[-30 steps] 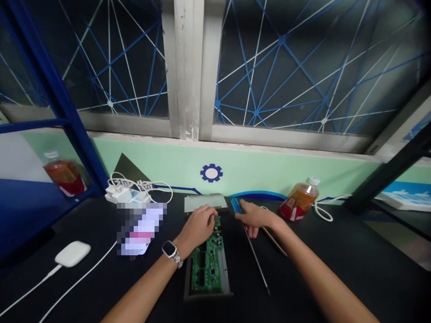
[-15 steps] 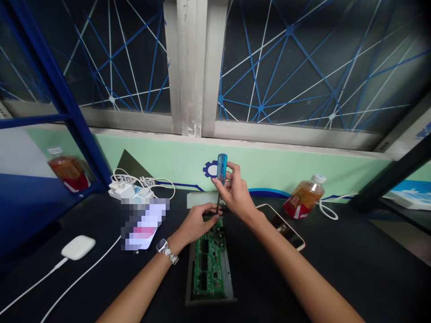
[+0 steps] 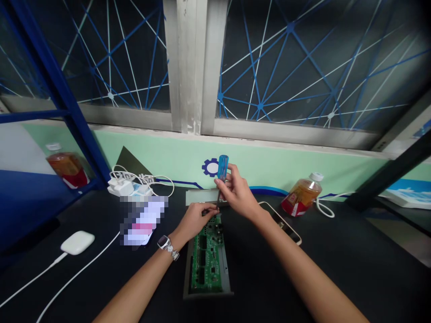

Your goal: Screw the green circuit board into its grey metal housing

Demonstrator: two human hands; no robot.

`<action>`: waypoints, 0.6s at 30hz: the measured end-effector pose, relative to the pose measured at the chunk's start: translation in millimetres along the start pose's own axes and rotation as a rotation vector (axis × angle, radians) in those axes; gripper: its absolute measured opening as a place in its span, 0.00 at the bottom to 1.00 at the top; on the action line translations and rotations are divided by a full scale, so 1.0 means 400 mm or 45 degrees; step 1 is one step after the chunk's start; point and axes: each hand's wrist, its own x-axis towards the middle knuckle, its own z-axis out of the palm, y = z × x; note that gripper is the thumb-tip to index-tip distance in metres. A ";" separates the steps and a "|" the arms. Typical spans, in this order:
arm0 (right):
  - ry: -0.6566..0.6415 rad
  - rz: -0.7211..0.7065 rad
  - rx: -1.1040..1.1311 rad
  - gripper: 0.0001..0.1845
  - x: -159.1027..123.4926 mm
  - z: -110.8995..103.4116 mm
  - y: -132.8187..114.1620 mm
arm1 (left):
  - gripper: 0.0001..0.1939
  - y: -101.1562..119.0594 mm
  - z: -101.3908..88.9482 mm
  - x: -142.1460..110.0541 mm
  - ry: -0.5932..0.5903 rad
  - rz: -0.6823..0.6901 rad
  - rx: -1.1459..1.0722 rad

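Observation:
A screwdriver (image 3: 222, 168) with a clear blue handle stands nearly upright, its dark shaft pointing down. My right hand (image 3: 236, 188) pinches the handle between thumb and fingers. At the shaft's lower end, my left hand (image 3: 198, 219) is closed, thumb and fingertips together around the tip; any small part there is too hidden to make out. Beneath lies a green circuit board (image 3: 210, 260) in a long grey metal tray (image 3: 226, 269), its far end partly covered by my left hand.
A phone (image 3: 296, 235) lies right of the board, near a drink bottle (image 3: 301, 197). To the left are a phone with a lit screen (image 3: 143, 229), a power strip with white plugs (image 3: 124, 187), a white charging case (image 3: 77, 242) and cables. A pale strip (image 3: 198, 197) lies behind the board.
The view has shifted slightly. Both hands stay at the board's far end, with the screwdriver still upright and the left fingers drawn a little closer around its tip.

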 end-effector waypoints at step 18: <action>0.203 0.006 -0.738 0.23 0.025 0.008 -0.005 | 0.10 -0.010 0.015 -0.014 0.112 0.026 0.090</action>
